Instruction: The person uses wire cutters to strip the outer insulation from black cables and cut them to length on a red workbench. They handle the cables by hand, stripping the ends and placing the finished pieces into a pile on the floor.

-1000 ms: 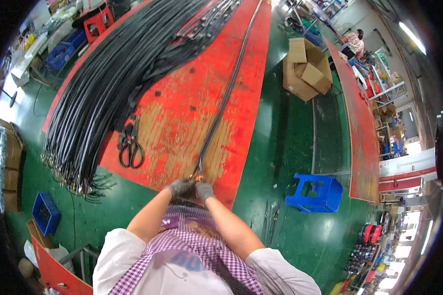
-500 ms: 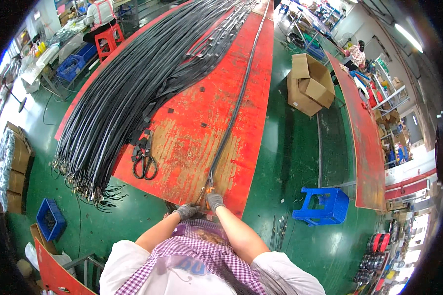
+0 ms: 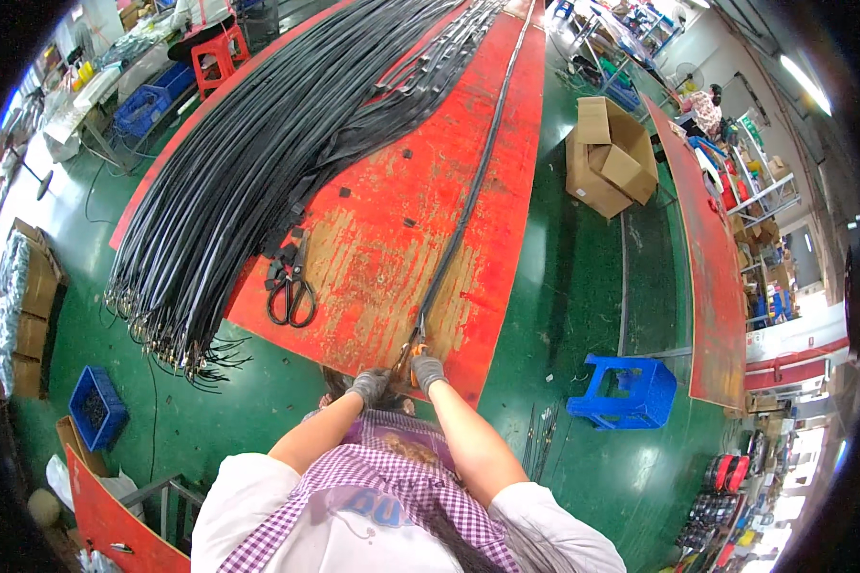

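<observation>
A long black cable bundle (image 3: 468, 205) runs down the right part of the red worn table (image 3: 354, 277). Its near end splits into thinner strands close to my hands, at the table's front edge. My right hand (image 3: 428, 371), in a grey glove, is closed at this end beside a small orange-coloured piece (image 3: 418, 351) whose kind I cannot make out. Just left of it my left hand (image 3: 371, 385), also gloved, is closed; what its fingers hold is too small to tell. Scissors with black handles (image 3: 291, 291) lie on the table to the left, apart from both hands.
A thick pile of black cables (image 3: 248, 181) covers the table's left side, ends hanging over the edge. Small black pieces (image 3: 345, 192) dot the surface. Right of the table stand an open cardboard box (image 3: 597, 177) and a blue stool (image 3: 631, 393). A blue crate (image 3: 97, 420) sits on the floor at left.
The view has shifted slightly, so the table and scissors sit a little further right and higher. Both hands stay together at the cable's near end.
</observation>
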Action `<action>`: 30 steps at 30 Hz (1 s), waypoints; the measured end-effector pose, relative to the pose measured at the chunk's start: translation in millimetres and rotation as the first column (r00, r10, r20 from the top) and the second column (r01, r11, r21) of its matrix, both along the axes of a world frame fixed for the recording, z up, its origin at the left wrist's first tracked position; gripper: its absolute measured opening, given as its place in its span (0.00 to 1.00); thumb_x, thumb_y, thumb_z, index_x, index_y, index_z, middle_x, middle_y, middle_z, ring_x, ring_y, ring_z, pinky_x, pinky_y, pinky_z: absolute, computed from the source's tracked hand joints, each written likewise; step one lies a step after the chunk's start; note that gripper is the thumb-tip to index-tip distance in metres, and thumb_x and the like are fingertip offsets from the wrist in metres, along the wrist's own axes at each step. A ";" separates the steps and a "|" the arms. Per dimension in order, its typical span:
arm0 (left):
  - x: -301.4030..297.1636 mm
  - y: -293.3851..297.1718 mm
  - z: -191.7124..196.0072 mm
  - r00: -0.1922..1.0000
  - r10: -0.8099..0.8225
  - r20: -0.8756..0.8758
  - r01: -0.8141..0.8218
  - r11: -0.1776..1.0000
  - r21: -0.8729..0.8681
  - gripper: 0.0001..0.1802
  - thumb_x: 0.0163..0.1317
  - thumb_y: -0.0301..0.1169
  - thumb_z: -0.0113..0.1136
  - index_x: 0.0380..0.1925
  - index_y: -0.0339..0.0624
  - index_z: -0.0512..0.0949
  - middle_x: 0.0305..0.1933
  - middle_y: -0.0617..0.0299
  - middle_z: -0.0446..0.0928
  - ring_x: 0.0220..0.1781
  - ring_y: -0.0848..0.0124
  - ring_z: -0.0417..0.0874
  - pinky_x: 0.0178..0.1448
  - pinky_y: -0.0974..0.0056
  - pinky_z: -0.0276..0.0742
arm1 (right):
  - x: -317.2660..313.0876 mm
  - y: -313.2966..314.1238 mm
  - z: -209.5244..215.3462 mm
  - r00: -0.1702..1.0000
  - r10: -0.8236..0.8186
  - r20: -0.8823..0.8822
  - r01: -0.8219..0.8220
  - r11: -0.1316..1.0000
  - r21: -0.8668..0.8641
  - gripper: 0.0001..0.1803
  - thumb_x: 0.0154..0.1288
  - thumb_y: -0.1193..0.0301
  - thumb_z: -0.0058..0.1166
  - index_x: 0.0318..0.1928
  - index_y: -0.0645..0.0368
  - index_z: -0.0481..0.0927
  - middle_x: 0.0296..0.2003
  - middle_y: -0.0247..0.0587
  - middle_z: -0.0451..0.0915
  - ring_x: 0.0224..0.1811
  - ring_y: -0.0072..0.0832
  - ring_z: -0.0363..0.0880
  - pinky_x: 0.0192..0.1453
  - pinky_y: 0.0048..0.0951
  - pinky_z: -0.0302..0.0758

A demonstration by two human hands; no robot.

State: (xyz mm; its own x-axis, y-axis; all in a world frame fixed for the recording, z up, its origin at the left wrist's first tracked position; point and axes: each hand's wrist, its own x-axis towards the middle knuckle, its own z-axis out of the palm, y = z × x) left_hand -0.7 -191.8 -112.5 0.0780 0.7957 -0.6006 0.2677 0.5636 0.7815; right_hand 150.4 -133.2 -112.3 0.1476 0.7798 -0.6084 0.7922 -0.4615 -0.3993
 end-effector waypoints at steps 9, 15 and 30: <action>-0.8 -0.8 -11.4 0.997 -0.041 -0.070 0.040 0.999 -0.015 0.18 0.57 0.41 0.45 0.40 0.41 0.74 0.38 0.54 0.76 0.41 0.63 0.76 0.46 0.63 0.68 | 9.9 5.8 -33.1 0.949 0.280 0.144 -0.288 0.957 0.037 0.15 0.49 0.62 0.44 0.31 0.59 0.77 0.27 0.51 0.77 0.33 0.40 0.77 0.35 0.35 0.72; -5.7 -2.5 27.7 0.983 -0.138 -0.123 0.138 0.990 -0.009 0.20 0.57 0.44 0.46 0.40 0.40 0.74 0.39 0.54 0.76 0.42 0.64 0.76 0.46 0.65 0.69 | 9.8 -1.2 -42.0 0.982 0.181 -0.059 -0.172 0.976 0.132 0.15 0.57 0.64 0.36 0.30 0.59 0.76 0.30 0.50 0.77 0.34 0.43 0.76 0.35 0.40 0.73; -19.6 -10.9 67.6 0.989 -0.137 0.047 0.143 0.978 -0.151 0.19 0.56 0.37 0.49 0.46 0.41 0.70 0.40 0.55 0.76 0.40 0.68 0.75 0.45 0.64 0.68 | -1.3 5.2 -12.4 0.998 -0.029 0.063 0.033 0.996 -0.079 0.18 0.56 0.63 0.34 0.30 0.62 0.76 0.30 0.56 0.76 0.35 0.44 0.76 0.37 0.39 0.72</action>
State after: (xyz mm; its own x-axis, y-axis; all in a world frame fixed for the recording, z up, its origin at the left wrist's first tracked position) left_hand -20.3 -202.7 -44.9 0.2057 0.6736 -0.7099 0.3261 0.6368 0.6987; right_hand 149.1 -128.0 -124.7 0.2099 0.7235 -0.6577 0.7989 -0.5147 -0.3112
